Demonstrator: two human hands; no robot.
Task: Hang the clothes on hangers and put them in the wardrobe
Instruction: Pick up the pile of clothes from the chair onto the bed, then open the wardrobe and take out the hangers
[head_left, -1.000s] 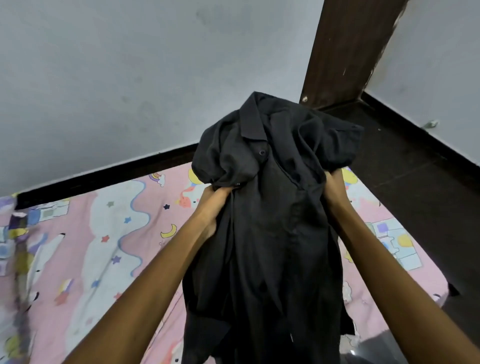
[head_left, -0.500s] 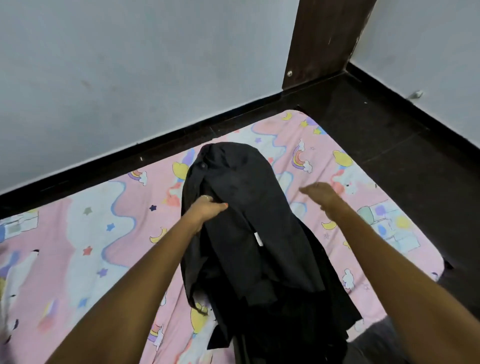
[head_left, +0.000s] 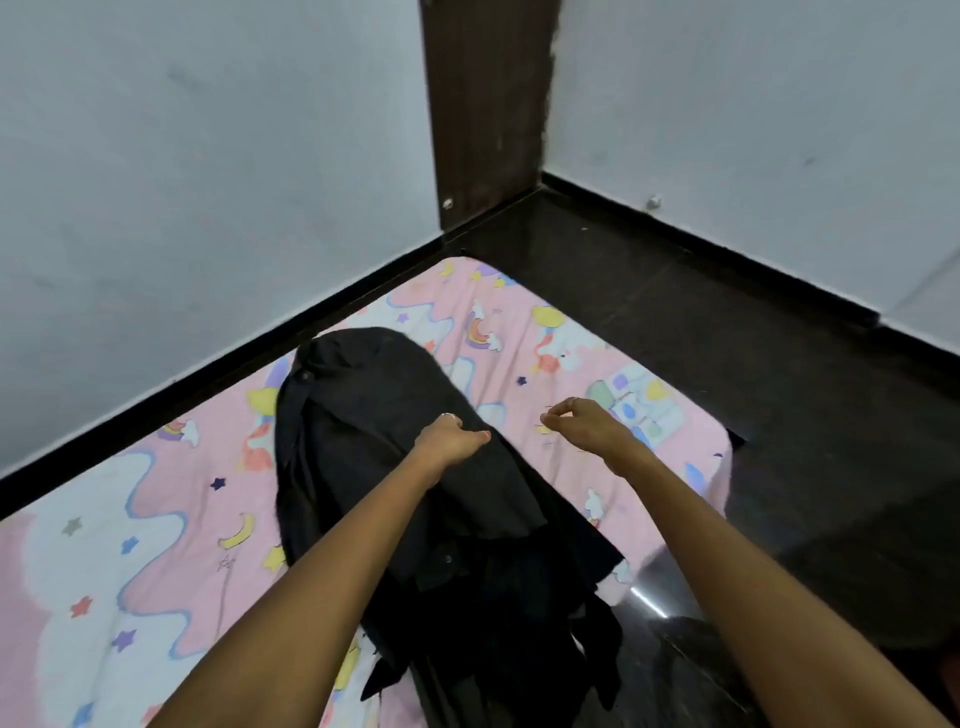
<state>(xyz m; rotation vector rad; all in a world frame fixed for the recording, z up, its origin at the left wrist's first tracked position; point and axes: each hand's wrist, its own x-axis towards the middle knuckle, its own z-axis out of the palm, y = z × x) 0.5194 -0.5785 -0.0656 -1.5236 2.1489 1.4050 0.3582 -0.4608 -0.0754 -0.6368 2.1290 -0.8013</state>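
Head view: a black shirt (head_left: 395, 467) lies lengthwise on a pink mattress sheet (head_left: 171, 519) printed with clouds, stars, moons and rainbows; its collar end points toward the far wall, its lower end spills over the near edge of the mattress toward the dark floor (head_left: 753, 338). The left hand (head_left: 449, 441) rests on the middle of the shirt, fingers curled and pinching a fold of the black cloth; a ring shows on one finger. The right hand (head_left: 584, 423) hovers above the sheet just right of the shirt, not touching it, fingers loosely curled around nothing. Both forearms enter from the bottom of the frame, the left one crossing over the lower half of the shirt and hiding part of it. Surroundings: a pale wall (head_left: 182, 182) with a black skirting strip runs along the far side of the mattress, close against it. A dark brown wooden door frame (head_left: 488, 104) stands in the corner, with a second pale wall to its right. The mattress corner ends short of the door frame. Open dark floor runs along the right side of the mattress, out to the right-hand wall. No hanger or wardrobe is in view.
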